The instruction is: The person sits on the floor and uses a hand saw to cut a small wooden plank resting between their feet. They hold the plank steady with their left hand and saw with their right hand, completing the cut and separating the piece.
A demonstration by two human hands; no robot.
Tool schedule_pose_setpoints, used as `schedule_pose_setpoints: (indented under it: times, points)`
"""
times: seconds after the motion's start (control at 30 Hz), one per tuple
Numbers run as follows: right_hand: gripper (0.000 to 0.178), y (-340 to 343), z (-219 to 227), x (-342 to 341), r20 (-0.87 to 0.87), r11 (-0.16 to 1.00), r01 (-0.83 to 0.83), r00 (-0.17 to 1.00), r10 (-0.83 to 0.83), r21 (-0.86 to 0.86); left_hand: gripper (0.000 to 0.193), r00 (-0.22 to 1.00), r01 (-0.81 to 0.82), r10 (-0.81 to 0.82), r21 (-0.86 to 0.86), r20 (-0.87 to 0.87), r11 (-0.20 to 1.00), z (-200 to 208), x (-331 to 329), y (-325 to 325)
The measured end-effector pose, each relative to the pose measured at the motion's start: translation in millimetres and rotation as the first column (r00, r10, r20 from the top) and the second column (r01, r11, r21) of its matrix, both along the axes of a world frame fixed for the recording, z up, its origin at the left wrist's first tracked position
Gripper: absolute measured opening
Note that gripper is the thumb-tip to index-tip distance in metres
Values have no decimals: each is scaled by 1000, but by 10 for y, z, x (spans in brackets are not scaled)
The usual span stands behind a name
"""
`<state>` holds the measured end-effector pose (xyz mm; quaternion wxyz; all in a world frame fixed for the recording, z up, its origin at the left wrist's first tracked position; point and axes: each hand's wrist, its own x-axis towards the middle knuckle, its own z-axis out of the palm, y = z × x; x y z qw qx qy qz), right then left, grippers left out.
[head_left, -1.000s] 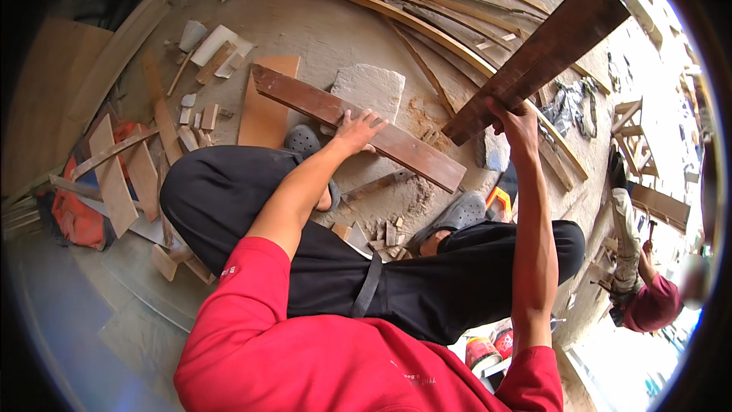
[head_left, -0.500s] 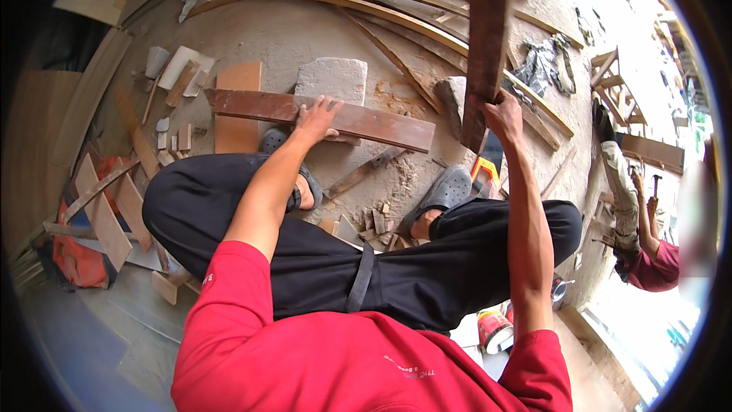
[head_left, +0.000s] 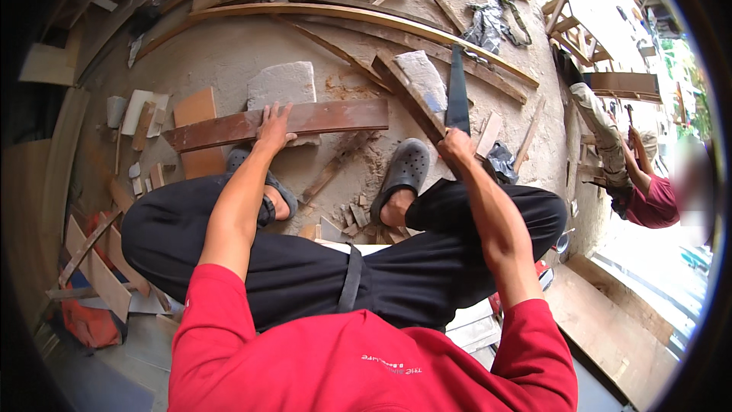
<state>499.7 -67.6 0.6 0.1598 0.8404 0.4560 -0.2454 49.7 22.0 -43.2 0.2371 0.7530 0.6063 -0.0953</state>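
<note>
A flat red-brown wooden board (head_left: 343, 116) lies across a pale stone block (head_left: 280, 82). Over its middle my left hand (head_left: 273, 128) is closed on it, fingers reaching toward the far edge and thumb near the close edge. My right hand (head_left: 457, 145) is wrapped round the near end of a second brown plank (head_left: 408, 95), which slants away to the left beside another pale block (head_left: 422, 80). Just past that hand the dark blade of a handsaw (head_left: 457, 88) points away from me; its handle is hidden.
Long timber strips (head_left: 320, 9) lie along the far side. Wood offcuts (head_left: 354, 214) are scattered between my grey clogs (head_left: 402, 172). At the far right another person (head_left: 648, 191) holds a hammer near a wooden piece (head_left: 624, 84). An orange-red bag (head_left: 90, 323) sits at left.
My right hand has lowered the upright plank until it slants toward the floor. The board under my left hand has turned, its right end farther away. The whole view has shifted.
</note>
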Motion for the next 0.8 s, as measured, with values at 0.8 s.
schedule_pose_setpoints:
  times: [0.8]
  points:
    - [61,-366,-976,1310,-221,916,387,889,-401,-106,95,997,48,-49,19,57,999,-312,952,343]
